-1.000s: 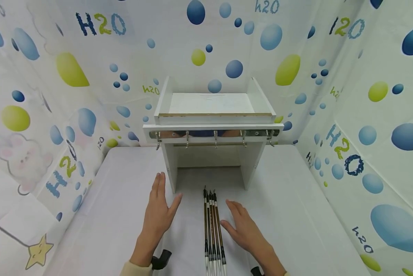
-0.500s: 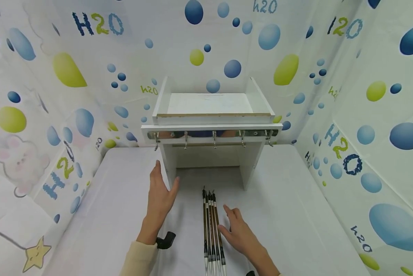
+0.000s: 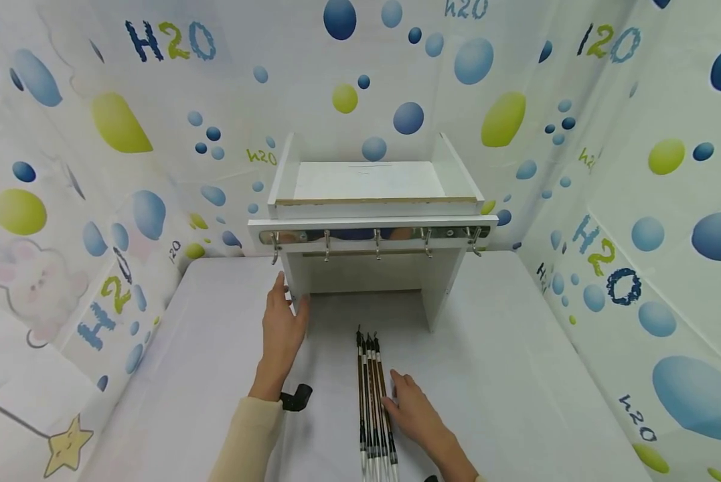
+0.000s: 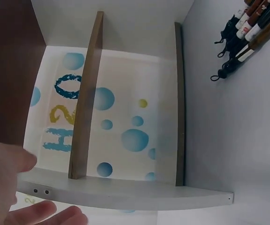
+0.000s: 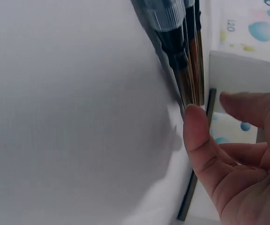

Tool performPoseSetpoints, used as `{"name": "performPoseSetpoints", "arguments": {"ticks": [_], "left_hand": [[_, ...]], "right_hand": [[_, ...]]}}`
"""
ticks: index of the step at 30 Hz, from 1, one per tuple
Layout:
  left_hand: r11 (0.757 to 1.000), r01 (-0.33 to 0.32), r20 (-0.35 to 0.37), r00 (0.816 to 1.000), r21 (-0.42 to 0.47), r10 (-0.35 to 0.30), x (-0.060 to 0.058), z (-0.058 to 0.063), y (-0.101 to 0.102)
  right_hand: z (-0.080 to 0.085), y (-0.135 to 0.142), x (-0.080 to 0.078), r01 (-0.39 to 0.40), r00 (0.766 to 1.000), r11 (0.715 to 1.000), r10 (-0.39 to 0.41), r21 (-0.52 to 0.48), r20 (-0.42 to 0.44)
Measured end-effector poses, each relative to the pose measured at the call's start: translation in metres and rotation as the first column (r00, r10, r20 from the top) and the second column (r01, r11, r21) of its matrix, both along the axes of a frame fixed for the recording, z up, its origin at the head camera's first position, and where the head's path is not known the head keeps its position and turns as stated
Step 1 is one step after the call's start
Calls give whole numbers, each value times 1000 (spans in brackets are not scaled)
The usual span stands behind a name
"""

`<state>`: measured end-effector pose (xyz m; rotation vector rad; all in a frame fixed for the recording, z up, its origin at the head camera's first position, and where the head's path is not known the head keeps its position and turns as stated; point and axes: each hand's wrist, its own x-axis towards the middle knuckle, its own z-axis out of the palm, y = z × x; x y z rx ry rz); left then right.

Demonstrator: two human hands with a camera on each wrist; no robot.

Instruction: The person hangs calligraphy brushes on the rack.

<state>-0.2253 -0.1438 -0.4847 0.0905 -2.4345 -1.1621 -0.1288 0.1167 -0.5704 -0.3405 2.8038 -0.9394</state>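
Observation:
My left hand (image 3: 282, 328) is at the front edge of the left side panel (image 4: 125, 194) of a white wooden shelf rack (image 3: 372, 209). In the left wrist view its thumb lies on the panel's inner side and its fingers on the outer side, loosely extended. Several calligraphy brushes (image 3: 372, 395) lie side by side in front of the rack, hanging loops toward it and clear-capped ends toward me. Just right of them is my right hand (image 3: 417, 412), thumb and fingers apart. In the right wrist view a fingertip (image 5: 196, 122) overlaps the brush handles (image 5: 193, 84).
A metal strip with several hooks (image 3: 377, 242) runs along the rack's front, above an open lower space. The rack stands on a white tabletop (image 3: 505, 375). White sheeting (image 3: 227, 94) printed with bubbles and H2O lettering surrounds the back and sides.
My left hand has moved forward from beside the rack to its left panel. My right hand has come slightly back toward me, nearer the brushes. The rack and brushes stay put.

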Motion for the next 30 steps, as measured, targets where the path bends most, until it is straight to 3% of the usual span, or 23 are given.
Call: {"name": "performPoseSetpoints", "arguments": {"ticks": [6, 11, 21, 30], "left_hand": [[999, -40, -96, 995, -22, 38, -10, 2, 1], [998, -63, -129, 990, -22, 60, -14, 2, 1], [991, -90, -229, 971, -97, 65, -18, -1, 2], [990, -91, -226, 972, -106, 65, -22, -4, 1]], "right_hand": [[-5, -6, -2, 18, 999, 999, -17, -27, 31], [-7, -10, -1, 26, 999, 999, -25, -27, 25], [-9, -14, 1, 51, 999, 999, -51, -4, -8], [-13, -17, -2, 47, 997, 999, -46, 11, -61]]}}
